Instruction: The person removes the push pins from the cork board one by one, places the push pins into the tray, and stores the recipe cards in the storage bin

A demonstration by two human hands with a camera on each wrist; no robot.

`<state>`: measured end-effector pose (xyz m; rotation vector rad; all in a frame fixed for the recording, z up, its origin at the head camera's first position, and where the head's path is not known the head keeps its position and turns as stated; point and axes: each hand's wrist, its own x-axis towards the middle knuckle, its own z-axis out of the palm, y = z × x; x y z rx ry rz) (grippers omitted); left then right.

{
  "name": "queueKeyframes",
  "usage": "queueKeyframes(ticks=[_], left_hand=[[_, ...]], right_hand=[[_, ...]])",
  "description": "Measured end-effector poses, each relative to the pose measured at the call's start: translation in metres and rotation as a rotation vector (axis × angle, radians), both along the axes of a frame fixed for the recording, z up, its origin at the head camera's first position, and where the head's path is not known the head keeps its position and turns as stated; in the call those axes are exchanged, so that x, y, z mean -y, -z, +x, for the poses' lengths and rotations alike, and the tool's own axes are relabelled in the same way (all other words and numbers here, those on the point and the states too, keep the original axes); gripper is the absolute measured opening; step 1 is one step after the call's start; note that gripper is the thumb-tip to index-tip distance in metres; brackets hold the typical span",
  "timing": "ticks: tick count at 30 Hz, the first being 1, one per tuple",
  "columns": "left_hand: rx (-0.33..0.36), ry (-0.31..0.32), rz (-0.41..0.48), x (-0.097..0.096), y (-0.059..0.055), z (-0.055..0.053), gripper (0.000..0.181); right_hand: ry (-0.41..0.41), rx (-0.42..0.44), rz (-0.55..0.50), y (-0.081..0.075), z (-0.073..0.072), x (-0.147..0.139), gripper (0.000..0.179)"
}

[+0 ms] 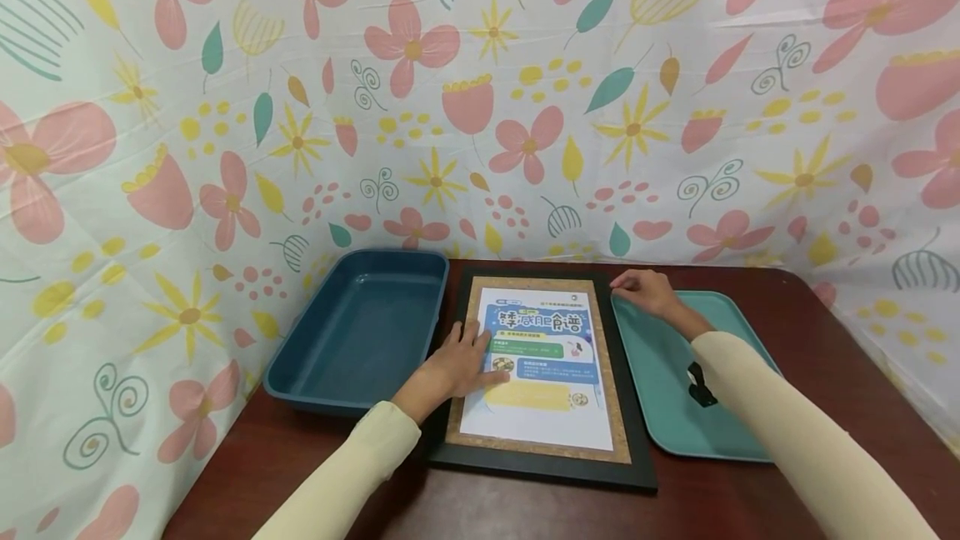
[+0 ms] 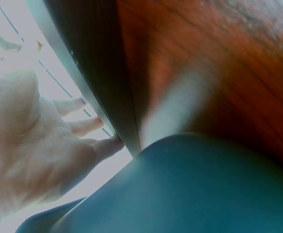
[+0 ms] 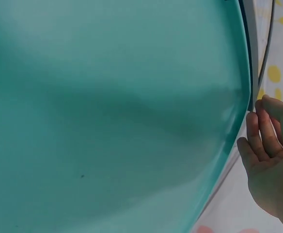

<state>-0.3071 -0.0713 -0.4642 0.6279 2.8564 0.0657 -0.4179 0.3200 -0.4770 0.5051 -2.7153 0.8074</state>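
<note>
A cork board (image 1: 622,407) in a black frame lies on the table, with a printed sheet (image 1: 532,432) in Chinese on it. My left hand (image 1: 459,361) rests on its left side, fingers spread over the cork and the sheet's edge, thumb out to the right. The left wrist view shows that palm (image 2: 30,141) beside the dark frame edge (image 2: 98,73). At the far right corner of the frame is my right hand (image 1: 648,294), fingers bent lightly, fingertips at the corner. From the right wrist, these fingers (image 3: 258,141) appear just past the teal tray's rim (image 3: 245,97), with nothing visible between them.
A deep dark-blue bin (image 1: 360,332) stands left of the board. To the right lies a shallow teal tray (image 1: 675,415) with a small black object (image 1: 701,386) over it, partly behind the right sleeve. Flower-patterned cloth (image 1: 480,107) hangs behind the brown table (image 1: 720,498).
</note>
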Motion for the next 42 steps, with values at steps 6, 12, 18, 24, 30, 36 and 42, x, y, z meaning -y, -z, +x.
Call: queueKeyframes(ticks=[6,12,18,24,30,36,42], left_hand=[[-0.002,-0.001,0.001,0.0,-0.001,0.0,0.093],[-0.01,0.001,0.008,0.0,0.0,0.0,0.094],[-0.013,0.008,0.012,0.0,0.002,-0.002,0.094],[-0.014,0.007,0.005,0.0,0.002,-0.002,0.095],[-0.015,0.008,0.003,0.001,0.002,-0.003,0.095],[-0.013,0.009,-0.003,0.0,0.003,-0.003,0.096],[-0.007,0.002,-0.007,0.0,0.001,-0.002,0.095]], right_hand=[[-0.01,-0.002,-0.005,0.001,0.004,-0.002,0.009],[0.004,0.024,0.016,0.005,0.005,-0.006,0.009],[0.005,0.031,0.023,0.011,0.006,-0.009,0.01],[0.021,0.018,0.01,0.018,0.006,-0.013,0.011],[0.039,0.025,0.001,0.024,0.003,-0.018,0.012],[0.051,0.065,-0.01,0.026,0.004,-0.017,0.014],[0.054,0.043,-0.015,0.028,0.005,-0.017,0.015]])
